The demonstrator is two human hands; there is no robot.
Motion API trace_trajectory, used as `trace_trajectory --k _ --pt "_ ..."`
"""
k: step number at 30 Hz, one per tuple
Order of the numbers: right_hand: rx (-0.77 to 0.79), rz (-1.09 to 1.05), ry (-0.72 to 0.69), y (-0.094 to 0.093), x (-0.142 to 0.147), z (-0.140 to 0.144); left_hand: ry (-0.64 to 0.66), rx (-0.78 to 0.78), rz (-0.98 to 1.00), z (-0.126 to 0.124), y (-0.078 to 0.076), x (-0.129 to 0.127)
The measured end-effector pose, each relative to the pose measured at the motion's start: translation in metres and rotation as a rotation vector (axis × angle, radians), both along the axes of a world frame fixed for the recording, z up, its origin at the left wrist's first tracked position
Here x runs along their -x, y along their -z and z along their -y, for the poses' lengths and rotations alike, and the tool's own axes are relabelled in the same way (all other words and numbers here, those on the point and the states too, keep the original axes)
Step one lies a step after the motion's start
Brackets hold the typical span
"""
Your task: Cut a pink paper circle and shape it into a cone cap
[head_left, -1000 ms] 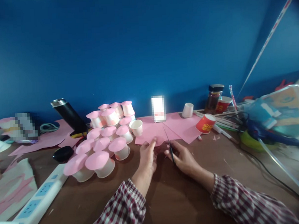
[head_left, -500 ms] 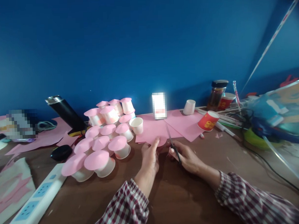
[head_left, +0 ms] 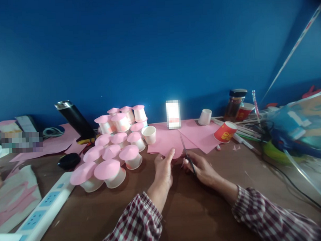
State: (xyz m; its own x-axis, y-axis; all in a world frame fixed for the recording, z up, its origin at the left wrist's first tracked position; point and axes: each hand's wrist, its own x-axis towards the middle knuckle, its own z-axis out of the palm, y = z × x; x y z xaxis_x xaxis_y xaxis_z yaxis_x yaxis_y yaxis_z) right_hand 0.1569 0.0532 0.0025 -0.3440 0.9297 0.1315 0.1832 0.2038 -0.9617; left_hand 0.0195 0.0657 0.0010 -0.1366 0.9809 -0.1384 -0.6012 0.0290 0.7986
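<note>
My left hand (head_left: 164, 173) pinches a rounded piece of pink paper (head_left: 174, 152), its thumb on top. Dark-handled scissors (head_left: 189, 158) are gripped in my right hand (head_left: 203, 168), blades pointing away from me and close to the paper's right edge. Whether the blades touch the paper I cannot tell. A small pink scrap shows by my right fingers. Behind the hands lie flat pink sheets (head_left: 161, 141). To the left stand several white paper cups topped with pink paper cones (head_left: 107, 169), and an uncovered white cup (head_left: 149, 135) beside them.
A white power strip (head_left: 44, 205) and a black tumbler (head_left: 75, 118) are on the left. A bright phone-like screen (head_left: 173, 114) stands at the wall. Rightward are an upturned white cup (head_left: 205, 117), a tilted red cup (head_left: 225, 132), a lidded jar (head_left: 235, 105) and a blue plastic bag (head_left: 305, 119).
The whole view has shifted slightly, so the things on the table sit a little further right. Both hands keep their holds on the paper and scissors.
</note>
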Motion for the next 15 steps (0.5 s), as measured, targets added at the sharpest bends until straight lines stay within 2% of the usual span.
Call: trace_trajectory --k 7,15 --pt "0.005 0.011 -0.009 -0.0042 0.0001 0.0014 -0.040 0.037 -0.058 -0.0002 0.0043 -0.0006" --pt "-0.009 0.015 -0.008 -0.0009 -0.0008 0.0009 -0.005 0.016 -0.061 0.0011 0.0070 -0.0001"
